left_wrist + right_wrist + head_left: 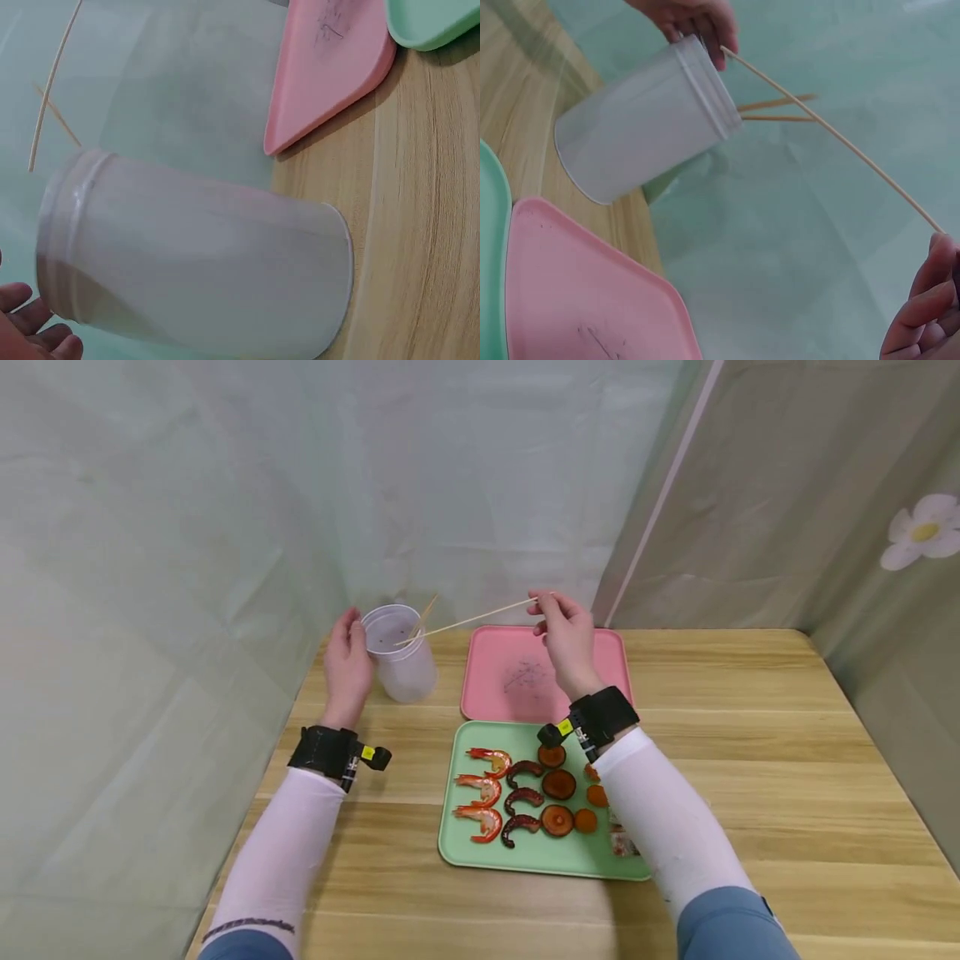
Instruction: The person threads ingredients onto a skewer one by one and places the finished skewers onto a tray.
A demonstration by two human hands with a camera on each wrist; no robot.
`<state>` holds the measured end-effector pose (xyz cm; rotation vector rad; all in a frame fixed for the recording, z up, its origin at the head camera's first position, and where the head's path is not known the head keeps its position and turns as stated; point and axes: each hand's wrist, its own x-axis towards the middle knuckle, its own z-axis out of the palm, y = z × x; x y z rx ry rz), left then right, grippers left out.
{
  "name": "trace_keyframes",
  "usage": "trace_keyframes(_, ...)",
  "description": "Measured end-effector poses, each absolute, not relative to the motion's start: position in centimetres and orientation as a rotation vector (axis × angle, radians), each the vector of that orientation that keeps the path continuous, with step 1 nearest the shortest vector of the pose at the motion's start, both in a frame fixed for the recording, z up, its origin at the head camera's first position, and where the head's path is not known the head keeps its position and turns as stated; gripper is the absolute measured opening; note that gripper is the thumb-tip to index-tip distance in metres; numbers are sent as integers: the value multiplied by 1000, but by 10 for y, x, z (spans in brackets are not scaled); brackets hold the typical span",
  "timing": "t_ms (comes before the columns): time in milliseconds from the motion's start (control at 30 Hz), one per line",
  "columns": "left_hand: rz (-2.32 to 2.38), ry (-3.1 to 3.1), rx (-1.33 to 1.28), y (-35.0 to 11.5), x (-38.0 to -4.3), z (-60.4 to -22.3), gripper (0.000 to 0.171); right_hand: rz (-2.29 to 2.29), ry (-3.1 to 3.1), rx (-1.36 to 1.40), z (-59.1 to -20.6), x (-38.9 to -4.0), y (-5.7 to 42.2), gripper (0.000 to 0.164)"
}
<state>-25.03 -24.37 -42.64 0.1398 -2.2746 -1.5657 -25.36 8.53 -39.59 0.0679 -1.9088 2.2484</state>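
My right hand (pixel 567 639) pinches one end of a thin bamboo skewer (pixel 480 617) above the pink tray (pixel 480 693). The skewer slants down to the left, its other end over the mouth of a frosted plastic canister (pixel 407 678). Beside that rim is my left hand (pixel 348 664), fingers loosely extended against the canister's left side. More skewers (pixel 780 117) stick out of the canister in the right wrist view. From the left wrist, the canister (pixel 210 255) stands upright on the wooden table, with fingertips (pixel 34 319) at its rim.
A green tray (pixel 480 856) in front holds rows of shrimp (pixel 487 792), dark curled tentacle-like pieces (pixel 523 797), brown mushroom caps (pixel 558 784) and orange round pieces (pixel 586 820). My right forearm hides its right side. Dark marks show on the pink tray. Fabric walls (pixel 487 485) border the table.
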Motion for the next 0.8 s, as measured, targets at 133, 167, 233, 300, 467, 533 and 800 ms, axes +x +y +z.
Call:
trace_keyframes(133, -1392, -2271, 5, -241, -243, -423, 52, 2270, -1890, 39, -398, -252, 100, 35)
trace_keyframes(167, -1352, -2268, -34, -239, -240, -422, 51, 2282, -1885, 37, -399, -251, 104, 35)
trace_keyframes(233, -1275, -2257, -118, -235, -233, -420, 49, 2293, -1883, 37, -399, -247, 112, 34)
trace_keyframes(300, -1202, -2244, -210, -229, -226, -418, 47, 2298, -1890, 38, -399, -243, 122, 32)
trace_keyframes(467, -1064, -2217, -431, -211, -209, -415, 44, 2310, -1932, 54, -401, -234, 142, 31)
trace_keyframes(533, -1031, -2203, -508, -204, -204, -415, 43, 2310, -1946, 55, -403, -230, 149, 30)
trace_keyframes(800, -993, -2259, -698, -178, -184, -428, 37, 2323, -1977, 68, -412, -211, 169, 38)
